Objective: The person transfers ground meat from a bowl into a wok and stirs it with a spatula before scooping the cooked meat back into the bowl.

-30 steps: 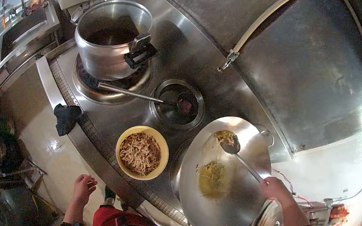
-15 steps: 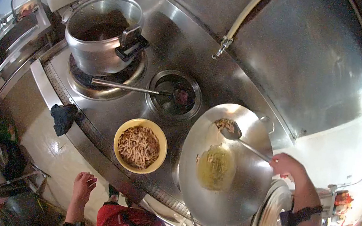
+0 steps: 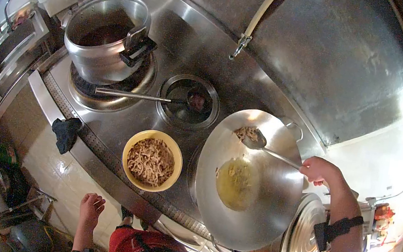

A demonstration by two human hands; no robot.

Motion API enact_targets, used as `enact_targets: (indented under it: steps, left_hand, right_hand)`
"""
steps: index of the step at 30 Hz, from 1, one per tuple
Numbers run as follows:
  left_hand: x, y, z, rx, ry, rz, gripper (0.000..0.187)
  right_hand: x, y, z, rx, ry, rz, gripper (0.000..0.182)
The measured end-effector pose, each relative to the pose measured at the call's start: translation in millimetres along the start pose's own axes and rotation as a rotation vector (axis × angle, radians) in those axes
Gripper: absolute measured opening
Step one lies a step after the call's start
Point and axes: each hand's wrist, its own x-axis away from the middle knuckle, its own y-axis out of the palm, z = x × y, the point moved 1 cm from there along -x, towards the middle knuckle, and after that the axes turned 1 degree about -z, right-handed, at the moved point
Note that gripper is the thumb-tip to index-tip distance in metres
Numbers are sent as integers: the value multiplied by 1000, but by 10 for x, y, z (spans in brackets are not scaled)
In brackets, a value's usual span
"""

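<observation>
My right hand (image 3: 322, 171) is closed round the handle of a metal ladle (image 3: 281, 157). The ladle's bowl rests against the upper left wall of a large wok (image 3: 272, 211), beside a small heap of shredded meat (image 3: 246, 132). Yellowish oil (image 3: 237, 184) pools at the wok's bottom, with a few shreds in it. Left of the wok, a yellow bowl (image 3: 178, 167) holds more shredded meat. My left hand (image 3: 92, 207) hangs low before the counter's front edge, fingers loosely curled and apart, holding nothing.
A tall pot (image 3: 95, 64) stands on the left burner. A second ladle (image 3: 132, 95) lies across to a round well (image 3: 165, 88). A black cloth (image 3: 66, 133) hangs on the counter edge. A tap (image 3: 240, 45) hangs above; a lidded pot (image 3: 305, 235) stands right of the wok.
The whole view has shifted slightly, moving the counter items left. The ladle still lies by the heap of meat, its bowl tilted a little differently. My left hand is nearly unchanged.
</observation>
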Motion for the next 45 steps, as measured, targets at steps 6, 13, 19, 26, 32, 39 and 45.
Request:
enact_targets:
  steps: [6, 13, 19, 26, 32, 39, 45]
  left_hand:
    - [-99, -121, -121, 11, -143, 15, 10]
    - [-81, -89, -36, -42, -32, 6, 10]
    - [-67, -53, -25, -35, -78, 13, 10]
    - [-68, 76, 252, -109, -12, 147, 10]
    - [-2, 206, 350, -132, 21, 98, 9]
    - [78, 429, 416, -216, -10, -43, 8]
    - [121, 774, 645, -252, -67, -69, 12]
  right_hand:
    - [-10, -10, 7, -10, 4, -22, 28]
    - [-110, 186, 172, -53, -43, 16, 28]
    - [-1217, 2385, 1033, -276, -323, 558, 28]
    - [-908, 3204, 171, -703, -157, 477, 31]
    - [-781, 2858, -6, -717, -99, 485, 30]
    - [-344, 2674, 52, -621, -123, 590, 32]
    - [592, 2544, -52, -660, -170, 620, 24]
